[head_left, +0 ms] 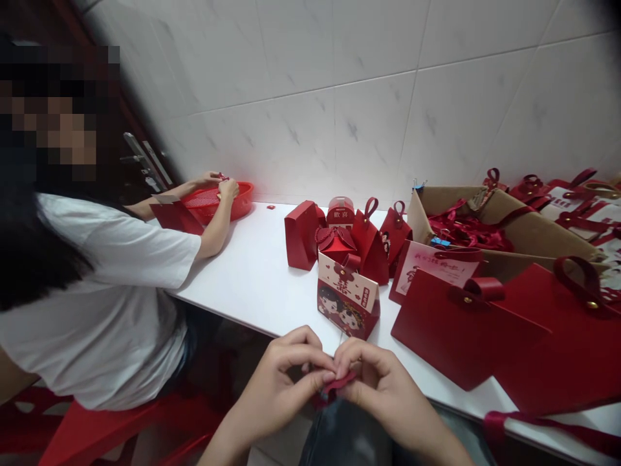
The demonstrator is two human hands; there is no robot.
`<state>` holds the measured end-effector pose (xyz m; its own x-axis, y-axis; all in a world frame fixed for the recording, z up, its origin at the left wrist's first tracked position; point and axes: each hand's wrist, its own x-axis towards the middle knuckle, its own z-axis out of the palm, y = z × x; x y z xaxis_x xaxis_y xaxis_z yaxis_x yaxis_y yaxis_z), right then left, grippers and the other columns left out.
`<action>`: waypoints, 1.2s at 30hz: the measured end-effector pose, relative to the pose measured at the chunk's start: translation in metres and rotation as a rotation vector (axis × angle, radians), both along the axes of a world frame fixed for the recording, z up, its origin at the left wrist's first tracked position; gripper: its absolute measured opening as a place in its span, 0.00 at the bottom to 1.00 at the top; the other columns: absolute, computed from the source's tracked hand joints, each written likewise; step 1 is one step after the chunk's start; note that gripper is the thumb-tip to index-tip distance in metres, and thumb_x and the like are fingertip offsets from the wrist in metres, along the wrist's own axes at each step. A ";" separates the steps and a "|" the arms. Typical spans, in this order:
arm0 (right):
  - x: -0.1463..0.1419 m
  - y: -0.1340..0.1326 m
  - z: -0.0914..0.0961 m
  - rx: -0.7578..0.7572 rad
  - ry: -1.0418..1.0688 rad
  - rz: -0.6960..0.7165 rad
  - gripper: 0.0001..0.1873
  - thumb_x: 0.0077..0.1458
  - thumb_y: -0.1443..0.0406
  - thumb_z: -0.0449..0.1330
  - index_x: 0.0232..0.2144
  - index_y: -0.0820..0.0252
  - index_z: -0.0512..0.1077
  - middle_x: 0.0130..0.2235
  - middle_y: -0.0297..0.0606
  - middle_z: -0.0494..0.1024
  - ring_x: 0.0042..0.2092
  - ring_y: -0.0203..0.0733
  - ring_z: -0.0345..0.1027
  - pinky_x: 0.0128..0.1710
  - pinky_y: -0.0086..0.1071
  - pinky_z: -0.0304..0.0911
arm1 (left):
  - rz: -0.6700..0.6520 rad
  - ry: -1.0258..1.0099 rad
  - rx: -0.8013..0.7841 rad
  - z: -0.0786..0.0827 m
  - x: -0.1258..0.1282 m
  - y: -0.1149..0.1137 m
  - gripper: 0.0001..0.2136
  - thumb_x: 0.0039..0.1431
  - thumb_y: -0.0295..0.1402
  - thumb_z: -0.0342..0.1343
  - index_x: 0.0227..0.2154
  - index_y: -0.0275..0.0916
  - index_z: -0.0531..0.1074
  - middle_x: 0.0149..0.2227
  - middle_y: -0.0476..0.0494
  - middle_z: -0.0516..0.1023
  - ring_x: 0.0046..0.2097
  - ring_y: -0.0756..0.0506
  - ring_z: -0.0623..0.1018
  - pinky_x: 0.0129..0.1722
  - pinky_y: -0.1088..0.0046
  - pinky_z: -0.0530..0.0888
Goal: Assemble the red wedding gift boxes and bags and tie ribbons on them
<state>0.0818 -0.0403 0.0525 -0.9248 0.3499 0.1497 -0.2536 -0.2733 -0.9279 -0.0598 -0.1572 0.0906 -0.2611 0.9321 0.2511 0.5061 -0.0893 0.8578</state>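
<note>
My left hand (295,375) and my right hand (371,382) meet over my lap, just off the front edge of the white table (242,272). Between their pinched fingertips is a small piece of red ribbon (339,383); part of it is hidden by my fingers. Just beyond them on the table stands a cream and red gift box (347,298) printed with two cartoon figures. To the right of my hands lie large dark red gift bags (466,323) with loop handles and gold studs.
Behind the printed box stand several small red gift boxes (301,236). A cardboard box (543,239) holds red ribbons (466,230), with more bags to its right. At left a co-worker in a white shirt (121,246) handles something small over a red basket (242,202).
</note>
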 end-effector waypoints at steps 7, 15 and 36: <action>0.000 0.000 -0.009 -0.249 0.054 0.111 0.09 0.47 0.65 0.70 0.31 0.60 0.75 0.33 0.34 0.76 0.34 0.31 0.70 0.36 0.24 0.66 | -0.019 0.303 0.296 -0.008 0.005 -0.006 0.08 0.56 0.22 0.57 0.34 0.40 0.78 0.27 0.47 0.69 0.28 0.51 0.71 0.27 0.78 0.69; 0.002 -0.007 -0.008 -0.495 -0.016 0.161 0.16 0.43 0.63 0.73 0.29 0.64 0.71 0.25 0.32 0.75 0.27 0.27 0.68 0.27 0.18 0.58 | -0.082 0.510 0.321 -0.003 0.006 -0.007 0.11 0.58 0.21 0.50 0.36 0.40 0.75 0.24 0.46 0.69 0.27 0.49 0.69 0.25 0.76 0.66; 0.006 -0.004 -0.013 -0.676 0.174 0.418 0.27 0.44 0.57 0.72 0.25 0.59 0.56 0.25 0.26 0.67 0.21 0.23 0.58 0.22 0.22 0.51 | 0.664 0.145 0.524 0.031 -0.116 0.106 0.23 0.48 0.36 0.65 0.48 0.42 0.66 0.46 0.40 0.74 0.49 0.42 0.75 0.47 0.65 0.72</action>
<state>0.0874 -0.0438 0.0399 -0.9819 0.0470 0.1834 -0.1320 -0.8645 -0.4850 -0.1762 -0.0516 0.1212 -0.6441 0.3514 0.6795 0.6950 -0.1024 0.7117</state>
